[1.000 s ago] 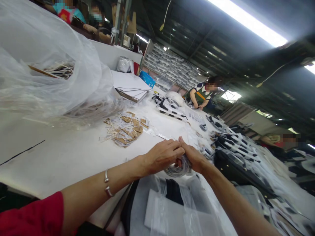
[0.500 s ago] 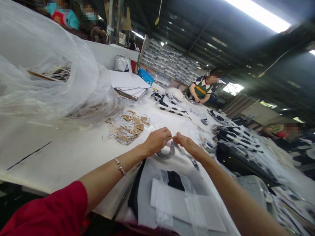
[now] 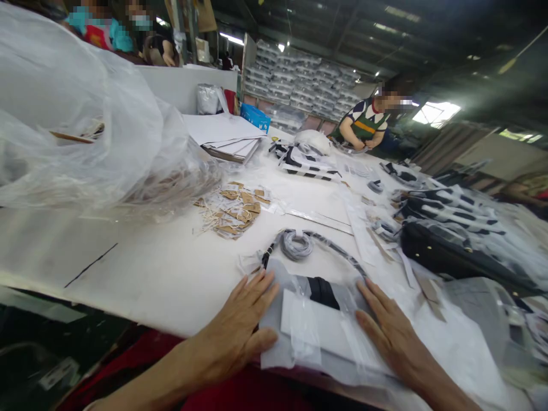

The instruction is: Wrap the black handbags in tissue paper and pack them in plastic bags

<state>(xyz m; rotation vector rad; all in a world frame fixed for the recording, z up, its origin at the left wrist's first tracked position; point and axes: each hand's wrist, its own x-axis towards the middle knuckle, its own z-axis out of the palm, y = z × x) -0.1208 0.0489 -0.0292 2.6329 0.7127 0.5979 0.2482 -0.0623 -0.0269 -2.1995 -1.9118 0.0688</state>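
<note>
A clear plastic bag (image 3: pixel 319 331) with a black item and a white sheet inside lies at the near edge of the white table (image 3: pixel 162 268). My left hand (image 3: pixel 237 325) rests flat on the bag's left side, fingers stretched out. My right hand (image 3: pixel 387 331) lies flat on its right side, fingers spread. Just beyond the bag sits a coiled grey strap (image 3: pixel 296 244), with a dark strap arching off to the right.
A big clear plastic sack (image 3: pixel 85 131) of tags fills the left. Loose brown paper tags with strings (image 3: pixel 231 211) lie mid-table. Stacked white sheets (image 3: pixel 226 140), striped goods (image 3: pixel 306 160) and a black bag (image 3: pixel 445 257) lie further off. A person in a striped shirt (image 3: pixel 366 123) works at the far end.
Both hands let go of the coiled strap, which now lies on the table, and came back toward me to lie flat on the plastic bag. The camera tilted down.
</note>
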